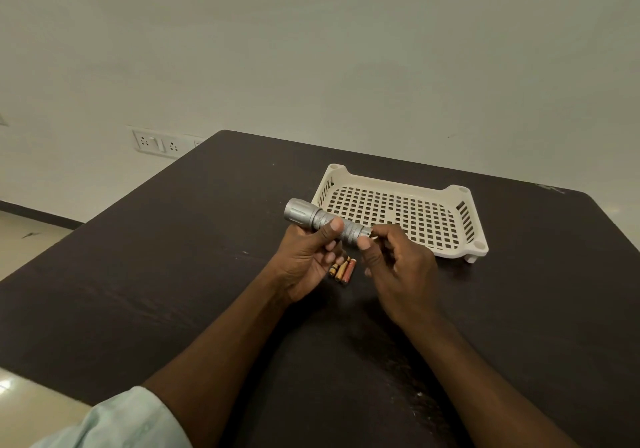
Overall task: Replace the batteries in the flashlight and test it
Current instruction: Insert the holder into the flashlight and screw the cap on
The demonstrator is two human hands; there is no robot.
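Observation:
A silver flashlight (313,218) is held above the dark table (173,257), its head pointing left and away. My left hand (306,257) grips its middle, thumb on top of the barrel. My right hand (398,267) pinches the tail end of the flashlight between thumb and fingers. Three small batteries (343,269), orange and gold, lie side by side on the table just below the flashlight, between my two hands.
A cream perforated plastic tray (460,219) stands on short feet just behind and right of my hands. The table's far edge meets a pale wall. A wall socket panel (154,143) sits at the far left.

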